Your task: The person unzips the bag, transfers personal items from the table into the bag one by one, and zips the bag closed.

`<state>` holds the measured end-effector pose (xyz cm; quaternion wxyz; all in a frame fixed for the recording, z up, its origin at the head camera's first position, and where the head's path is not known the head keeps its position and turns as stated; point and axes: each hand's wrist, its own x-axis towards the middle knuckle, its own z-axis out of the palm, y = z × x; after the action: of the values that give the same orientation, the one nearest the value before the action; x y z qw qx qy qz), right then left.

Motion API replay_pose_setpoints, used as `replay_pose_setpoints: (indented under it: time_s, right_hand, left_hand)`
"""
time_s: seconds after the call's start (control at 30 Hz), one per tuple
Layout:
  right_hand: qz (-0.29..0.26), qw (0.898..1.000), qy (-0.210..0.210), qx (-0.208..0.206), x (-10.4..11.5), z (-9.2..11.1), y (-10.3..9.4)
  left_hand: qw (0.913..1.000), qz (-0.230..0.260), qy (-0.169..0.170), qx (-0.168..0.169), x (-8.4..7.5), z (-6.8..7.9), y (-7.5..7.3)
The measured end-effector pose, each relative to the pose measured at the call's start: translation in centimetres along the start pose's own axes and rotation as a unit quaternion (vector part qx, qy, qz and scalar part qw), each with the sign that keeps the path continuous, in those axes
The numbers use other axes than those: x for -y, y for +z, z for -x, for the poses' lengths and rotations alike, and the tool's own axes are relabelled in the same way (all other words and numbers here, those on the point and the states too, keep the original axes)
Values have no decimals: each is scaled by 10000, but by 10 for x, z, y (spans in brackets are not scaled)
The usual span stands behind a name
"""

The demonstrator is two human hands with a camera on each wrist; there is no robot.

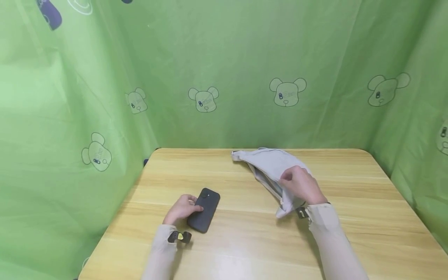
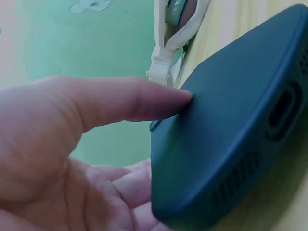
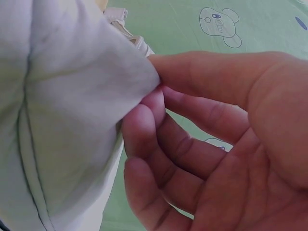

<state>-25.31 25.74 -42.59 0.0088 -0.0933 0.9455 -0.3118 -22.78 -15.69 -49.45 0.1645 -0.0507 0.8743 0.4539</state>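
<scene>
Left of centre in the lower half of the frame, the left hand (image 1: 182, 209) gripped a smartphone (image 1: 206, 214), thumb pressed on its back, the other fingers curled against its far edge, their tips partly hidden. The phone was a dark, matte, rounded slab, slanting to the upper right, with a camera bump at its top end; the left wrist view showed a port slot and perforated grilles along its bottom edge. Its front was hidden, and whether it lay flat on the wood-grained counter (image 1: 252, 249) was hard to tell. Right of centre sat a pale grey fabric bag (image 1: 276, 161), soft and creased, tapering at the ends, its long zipped mouth gaping; the interior was too dark to read. The right hand (image 1: 304, 184) pinched the cloth by that opening between thumb and forefinger, its other fingers loosely bent. Both sleeves (image 1: 336, 237) ran off the bottom edge.
</scene>
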Motion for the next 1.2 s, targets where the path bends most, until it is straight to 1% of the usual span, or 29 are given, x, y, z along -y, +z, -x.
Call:
replay_pose_setpoints:
  time_s: [0.03, 0.2, 0.3, 0.5, 0.73, 1.03, 1.2]
  right_hand:
    - [-9, 10000, 10, 19, 0, 0, 0]
    - [-46, 10000, 42, 71, 2, 0, 0]
    - [-42, 10000, 38, 64, 2, 0, 0]
    - [-48, 10000, 19, 56, 2, 1, 1]
    - [-60, 10000, -14, 77, 1, 0, -1]
    - [-57, 9999, -44, 97, 0, -1, -1]
    - [-32, 10000, -54, 77, -1, -1, -1]
  left_hand:
    - [9999, 147, -15, 20, 1, 0, -1]
    - [9992, 405, 61, 8, 8, -3, -3]
    - [9976, 666, 128, 119, 11, -5, -4]
    - [9902, 1313, 98, 462, 15, -8, -5]
    - [9814, 1791, 115, 683, 14, -10, -6]
    - [9753, 2091, 164, 692, 12, -10, -5]
    - [9697, 2355, 140, 641, 9, -13, -4]
